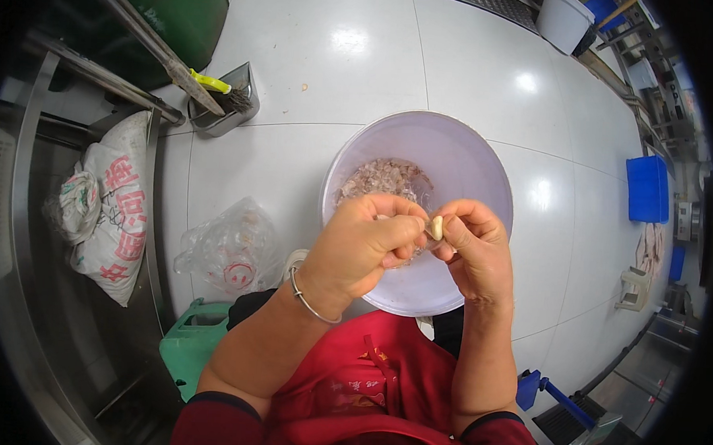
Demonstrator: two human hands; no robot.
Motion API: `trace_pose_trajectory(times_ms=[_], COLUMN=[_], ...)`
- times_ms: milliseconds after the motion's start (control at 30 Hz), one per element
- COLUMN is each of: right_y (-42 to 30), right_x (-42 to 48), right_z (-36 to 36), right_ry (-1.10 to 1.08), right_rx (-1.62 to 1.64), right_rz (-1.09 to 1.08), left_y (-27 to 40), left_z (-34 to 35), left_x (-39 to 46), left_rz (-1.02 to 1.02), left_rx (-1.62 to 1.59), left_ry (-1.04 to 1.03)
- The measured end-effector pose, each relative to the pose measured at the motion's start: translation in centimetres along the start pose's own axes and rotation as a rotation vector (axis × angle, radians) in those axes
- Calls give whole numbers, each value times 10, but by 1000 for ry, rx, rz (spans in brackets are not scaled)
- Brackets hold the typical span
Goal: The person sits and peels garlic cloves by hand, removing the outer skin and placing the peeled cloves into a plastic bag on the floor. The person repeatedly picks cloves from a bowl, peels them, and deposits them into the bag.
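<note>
A pale garlic clove [437,228] is pinched between the thumb and fingers of my right hand [475,245]. My left hand [374,238], with a bangle [306,298] at its wrist, pinches thin papery garlic skin right beside the clove. Both hands meet above a round lavender tub [473,150]. A heap of loose garlic skins [388,173] lies inside it, towards the left; my hands cover part of the heap.
At left lie a clear plastic bag [242,241], a green plastic stool [193,340], and a white woven sack [118,212] on a metal rack [28,148]. A metal bin [242,110] holds a yellow-handled brush [210,82]. Blue crate [647,188] and beige stool [633,288] stand right.
</note>
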State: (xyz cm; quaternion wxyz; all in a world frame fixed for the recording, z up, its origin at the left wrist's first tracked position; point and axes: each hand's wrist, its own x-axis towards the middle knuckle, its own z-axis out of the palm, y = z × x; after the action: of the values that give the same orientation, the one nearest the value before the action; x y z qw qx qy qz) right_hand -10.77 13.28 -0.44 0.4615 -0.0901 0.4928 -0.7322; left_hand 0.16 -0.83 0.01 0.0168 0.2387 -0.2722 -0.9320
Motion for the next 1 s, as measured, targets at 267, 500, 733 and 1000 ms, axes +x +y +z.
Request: trace_pose_trajectory(times_ms=[267,500,733,1000], right_y=[2,0,1,-6], right_x=[0,6,7,5], right_z=[18,8,3,0], right_ry=[100,135,53,37], right_rx=[-410,-82,130,71], right_rz=[-172,-59,-1,9], left_y=[-1,-4,0,3], left_z=[-3,5,1,6], left_x=[0,-4,-3,1], left_rz=[82,93,34,263], left_rx=[42,104,170,278], left_ry=[72,127,105,253])
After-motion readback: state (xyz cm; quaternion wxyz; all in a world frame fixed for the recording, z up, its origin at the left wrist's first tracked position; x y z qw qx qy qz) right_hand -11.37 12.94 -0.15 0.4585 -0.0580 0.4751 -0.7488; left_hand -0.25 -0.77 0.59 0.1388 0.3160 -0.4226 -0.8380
